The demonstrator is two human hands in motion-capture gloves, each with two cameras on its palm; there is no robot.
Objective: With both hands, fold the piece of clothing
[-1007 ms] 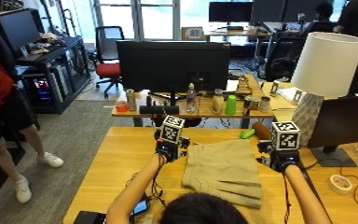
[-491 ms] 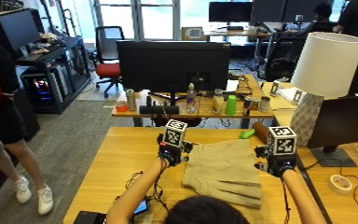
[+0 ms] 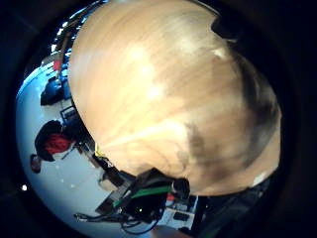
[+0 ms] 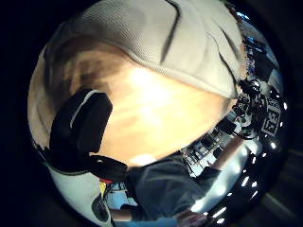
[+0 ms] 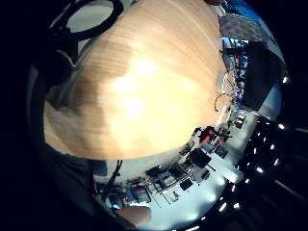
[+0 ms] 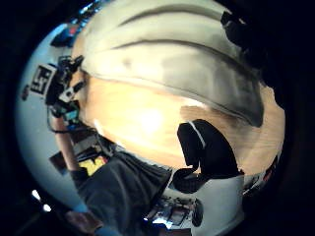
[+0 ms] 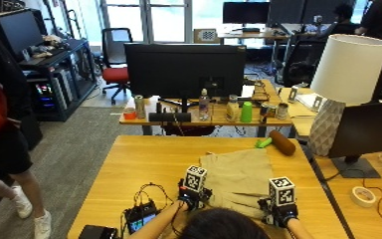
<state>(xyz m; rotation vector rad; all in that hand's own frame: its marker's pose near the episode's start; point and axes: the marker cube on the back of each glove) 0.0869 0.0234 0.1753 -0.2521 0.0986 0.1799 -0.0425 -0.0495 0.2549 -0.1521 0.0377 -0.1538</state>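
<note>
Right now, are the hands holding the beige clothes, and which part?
It cannot be told. The left hand and right hand sit at the near edge of the beige cloth garment, but no grip shows.

Beige garment (image 7: 238,175), apparently folded, flat

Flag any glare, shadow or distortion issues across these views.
Both little finger side palm views: bright glare patches on the table, dark shadow toward one edge. Both thumb side palm views: heavy fisheye bending of the garment, with glare on the wood beside it. Outside view: even light, garment readable, but the person's head covers its near edge and most of both hands.
</note>
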